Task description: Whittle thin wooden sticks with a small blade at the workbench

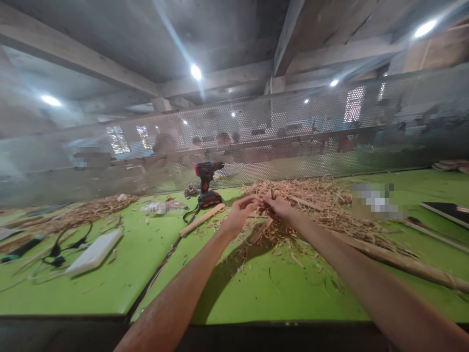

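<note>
Both hands meet above the green tabletop (286, 293), in front of a pile of wood shavings (315, 195). My right hand (281, 209) is closed, and a small, thin, upright piece (272, 191) sticks up at its fingers; its kind is too small to tell. The fingers of my left hand (242, 211) are pinched together close to the right fingertips. Whatever lies between them is hidden or too small to make out. Just below the hands a short wooden strip (262, 231) rests at a slant among the shavings.
A red and black cordless drill (207, 183) stands upright behind a flat wood strip (202, 220). Leftward are a clear plastic bottle (163, 208), a white power strip (95, 252) and cables. A long wooden stick (395, 259) lies right. A perforated metal screen (238, 151) borders the back.
</note>
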Tool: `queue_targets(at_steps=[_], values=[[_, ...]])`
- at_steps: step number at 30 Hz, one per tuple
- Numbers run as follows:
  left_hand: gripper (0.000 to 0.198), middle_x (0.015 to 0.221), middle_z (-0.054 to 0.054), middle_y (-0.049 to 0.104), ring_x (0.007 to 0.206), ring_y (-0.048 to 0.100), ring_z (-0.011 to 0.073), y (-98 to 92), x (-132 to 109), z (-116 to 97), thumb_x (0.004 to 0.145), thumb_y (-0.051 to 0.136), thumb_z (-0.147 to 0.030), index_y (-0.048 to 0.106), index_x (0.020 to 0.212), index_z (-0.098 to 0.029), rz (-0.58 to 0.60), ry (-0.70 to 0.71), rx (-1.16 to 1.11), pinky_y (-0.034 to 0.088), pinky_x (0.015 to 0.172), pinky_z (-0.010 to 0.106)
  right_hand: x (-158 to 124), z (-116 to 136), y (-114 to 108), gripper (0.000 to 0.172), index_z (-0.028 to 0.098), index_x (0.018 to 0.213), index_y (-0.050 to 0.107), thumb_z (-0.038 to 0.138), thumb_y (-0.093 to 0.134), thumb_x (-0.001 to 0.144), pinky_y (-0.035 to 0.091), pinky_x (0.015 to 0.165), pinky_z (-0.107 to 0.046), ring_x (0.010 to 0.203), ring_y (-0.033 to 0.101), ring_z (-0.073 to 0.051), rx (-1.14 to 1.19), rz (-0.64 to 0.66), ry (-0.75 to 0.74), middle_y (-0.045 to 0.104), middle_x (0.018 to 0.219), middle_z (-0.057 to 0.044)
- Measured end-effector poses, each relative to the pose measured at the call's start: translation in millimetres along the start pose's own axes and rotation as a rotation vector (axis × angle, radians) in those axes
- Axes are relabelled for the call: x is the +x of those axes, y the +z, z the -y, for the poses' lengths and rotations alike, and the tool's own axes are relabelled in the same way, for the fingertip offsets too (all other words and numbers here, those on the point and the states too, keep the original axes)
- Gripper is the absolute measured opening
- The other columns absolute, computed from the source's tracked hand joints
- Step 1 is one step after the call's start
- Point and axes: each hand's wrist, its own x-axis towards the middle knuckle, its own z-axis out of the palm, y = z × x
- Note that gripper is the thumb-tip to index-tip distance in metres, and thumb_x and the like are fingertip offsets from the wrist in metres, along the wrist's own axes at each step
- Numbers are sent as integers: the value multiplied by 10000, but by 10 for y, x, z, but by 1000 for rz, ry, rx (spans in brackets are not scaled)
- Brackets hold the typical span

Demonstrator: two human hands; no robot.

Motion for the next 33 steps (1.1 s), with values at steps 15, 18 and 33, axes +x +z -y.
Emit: queue_targets(at_steps=[15,18,33], values=[[115,819,58,709,637,612,98,63,-128,-62,942,743,-215,730,894,-112,250,-483,232,480,599,208,226,-311,-307,286,134,816,658,282,489,993,387,645,-243,607,554,-145,-195,-229,-127,615,637,-23],[77,801,57,700,654,624,101,97,-131,-54,936,734,-138,721,872,-98,179,-527,127,507,627,210,186,-245,-318,337,77,1069,731,285,473,1006,402,653,-247,611,566,-154,-211,-245,-148,651,664,-37],[75,729,23,652,605,577,70,45,-39,-105,898,758,-61,712,847,-89,-35,-360,-220,497,618,185,-167,322,-117,346,110,1095,809,259,519,976,511,785,-291,1041,731,-295,-885,-111,59,782,1068,-201]])
